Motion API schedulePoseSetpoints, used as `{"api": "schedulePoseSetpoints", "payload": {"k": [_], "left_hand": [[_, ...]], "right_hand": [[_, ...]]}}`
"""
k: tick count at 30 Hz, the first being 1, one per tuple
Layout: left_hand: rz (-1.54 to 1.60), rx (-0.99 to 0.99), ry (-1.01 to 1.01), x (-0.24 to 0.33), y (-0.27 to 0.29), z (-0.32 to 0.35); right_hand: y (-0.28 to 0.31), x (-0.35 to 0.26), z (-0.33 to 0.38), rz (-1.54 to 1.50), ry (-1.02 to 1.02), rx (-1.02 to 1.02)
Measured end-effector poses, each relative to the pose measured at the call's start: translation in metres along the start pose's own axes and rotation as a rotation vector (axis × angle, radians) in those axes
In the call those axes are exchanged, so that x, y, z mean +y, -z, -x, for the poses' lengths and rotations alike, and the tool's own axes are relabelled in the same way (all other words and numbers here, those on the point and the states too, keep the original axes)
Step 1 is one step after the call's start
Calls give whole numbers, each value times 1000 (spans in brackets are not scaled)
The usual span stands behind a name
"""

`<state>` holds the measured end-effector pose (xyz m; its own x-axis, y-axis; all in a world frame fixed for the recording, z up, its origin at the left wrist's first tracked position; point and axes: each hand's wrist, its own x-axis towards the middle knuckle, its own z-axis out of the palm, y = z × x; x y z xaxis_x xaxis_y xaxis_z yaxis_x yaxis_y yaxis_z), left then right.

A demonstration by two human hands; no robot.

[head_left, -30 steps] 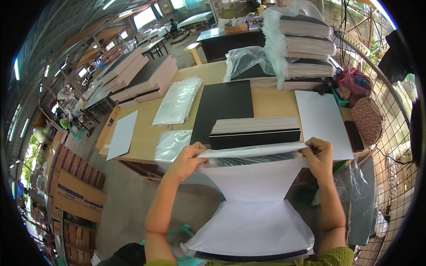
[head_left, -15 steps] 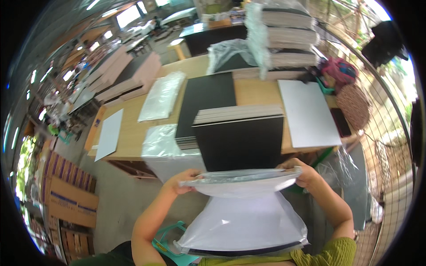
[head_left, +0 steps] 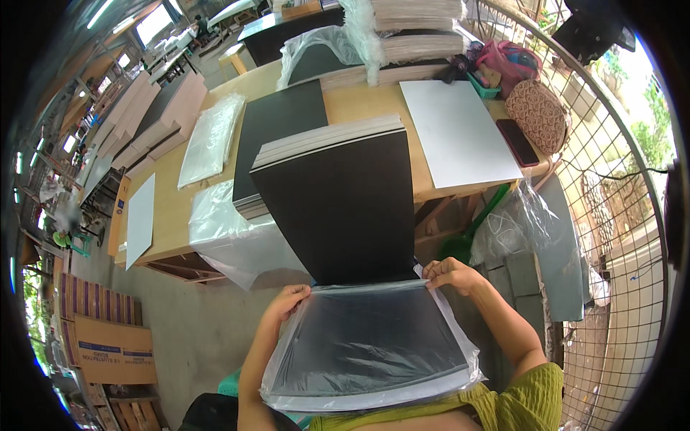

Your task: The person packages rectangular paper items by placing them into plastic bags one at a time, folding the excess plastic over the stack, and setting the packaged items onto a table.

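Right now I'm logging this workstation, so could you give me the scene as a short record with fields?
Left hand: pinching the far left corner of a clear plastic cover
Right hand: pinching its far right corner
Cover: spread out, something dark showing through, pale band along the near edge
Beyond the hands: black-faced boards standing on edge
Table, right side: white sheet; dark phone beside a brown patterned pouch
Table, left side: flat clear plastic pack
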<state>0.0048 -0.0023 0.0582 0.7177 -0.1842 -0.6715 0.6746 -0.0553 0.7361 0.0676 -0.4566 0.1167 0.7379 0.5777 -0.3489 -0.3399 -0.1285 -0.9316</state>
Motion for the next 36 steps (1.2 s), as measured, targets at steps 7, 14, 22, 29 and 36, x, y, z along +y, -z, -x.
{"api": "schedulePoseSetpoints", "payload": {"k": [7, 14, 22, 29, 36], "left_hand": [[-58, 123, -36, -15, -12, -30], [-43, 240, -14, -36, 4, -57], [60, 45, -31, -24, 11, -51], [141, 179, 38, -38, 22, -71], [-191, 146, -92, -33, 22, -69]], "right_hand": [[21, 47, -28, 119, -235, 219], [27, 57, -58, 255, -413, 259], [21, 81, -66, 145, -349, 371], [12, 86, -70, 94, -268, 415], [42, 126, -72, 261, -193, 684]]}}
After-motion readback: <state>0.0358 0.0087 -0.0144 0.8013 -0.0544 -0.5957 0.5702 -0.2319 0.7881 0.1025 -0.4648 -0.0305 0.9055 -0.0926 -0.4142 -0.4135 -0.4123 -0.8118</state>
